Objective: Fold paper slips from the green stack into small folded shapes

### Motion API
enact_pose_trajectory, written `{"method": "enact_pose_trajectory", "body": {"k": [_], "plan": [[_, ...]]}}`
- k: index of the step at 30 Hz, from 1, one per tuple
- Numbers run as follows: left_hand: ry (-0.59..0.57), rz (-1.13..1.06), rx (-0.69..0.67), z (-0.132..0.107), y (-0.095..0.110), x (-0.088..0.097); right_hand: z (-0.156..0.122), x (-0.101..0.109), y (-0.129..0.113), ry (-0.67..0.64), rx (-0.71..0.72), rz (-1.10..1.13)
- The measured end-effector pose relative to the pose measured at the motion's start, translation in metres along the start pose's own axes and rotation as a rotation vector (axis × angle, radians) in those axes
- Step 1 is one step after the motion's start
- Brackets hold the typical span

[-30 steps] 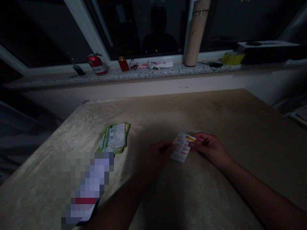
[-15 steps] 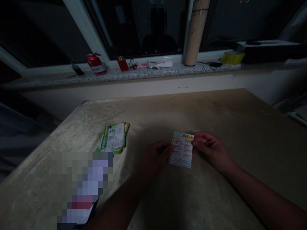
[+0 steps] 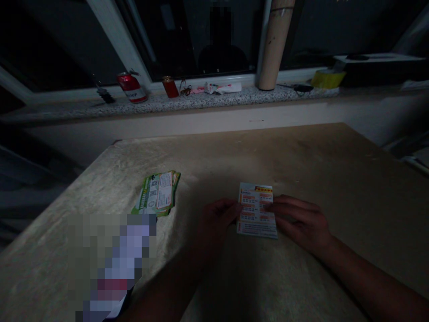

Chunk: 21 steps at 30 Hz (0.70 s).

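A small printed leaflet (image 3: 257, 214), white with orange, yellow and red print, lies near the middle of the table in front of me. My left hand (image 3: 221, 217) pinches its left edge between thumb and fingers. From the other side, my right hand (image 3: 301, 219) reaches in with its fingers stretched out, the fingertips touching the leaflet's right edge and print. A fanned stack of green and white cards (image 3: 157, 194) rests on the table to the left.
A pale cloth-like cover lies over the table (image 3: 187, 156). At left front is a blurred-out phone-like object (image 3: 124, 259). On the speckled windowsill (image 3: 248, 99) stand a red can (image 3: 132, 87), a small red jar (image 3: 170, 87), a cardboard tube (image 3: 275, 49) and yellow tape (image 3: 327, 79).
My right hand has let go of its pinch on the leaflet's right edge, and its fingers now stretch out over that side. The leaflet lies flatter and shows wider.
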<state>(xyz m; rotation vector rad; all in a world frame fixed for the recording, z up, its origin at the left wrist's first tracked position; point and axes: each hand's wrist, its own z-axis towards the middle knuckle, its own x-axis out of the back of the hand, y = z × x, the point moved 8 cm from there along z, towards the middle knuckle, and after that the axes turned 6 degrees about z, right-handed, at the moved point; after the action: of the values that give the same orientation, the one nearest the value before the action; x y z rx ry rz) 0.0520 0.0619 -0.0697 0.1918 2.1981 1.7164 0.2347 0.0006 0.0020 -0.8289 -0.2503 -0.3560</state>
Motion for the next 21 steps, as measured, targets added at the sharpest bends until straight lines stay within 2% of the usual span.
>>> {"method": "enact_pose_trajectory", "body": {"k": [4, 7, 9, 17, 21], "plan": [[-0.016, 0.122, -0.204, -0.008, 0.019, 0.005, -0.002, 0.007, 0.009, 0.048, -0.081, 0.063], [-0.163, 0.321, -0.375, -0.017, 0.034, -0.006, -0.003, 0.006, 0.010, 0.058, -0.125, 0.116], [-0.240, 0.430, -0.438, -0.022, 0.039, -0.016, -0.003, 0.003, 0.008, 0.062, -0.126, 0.166], [-0.223, 0.437, -0.463, -0.028, 0.047, -0.027, -0.007, -0.002, 0.003, 0.143, -0.191, 0.240], [-0.200, 0.390, -0.442, -0.027, 0.045, -0.026, -0.007, -0.004, 0.003, 0.145, -0.214, 0.288]]}}
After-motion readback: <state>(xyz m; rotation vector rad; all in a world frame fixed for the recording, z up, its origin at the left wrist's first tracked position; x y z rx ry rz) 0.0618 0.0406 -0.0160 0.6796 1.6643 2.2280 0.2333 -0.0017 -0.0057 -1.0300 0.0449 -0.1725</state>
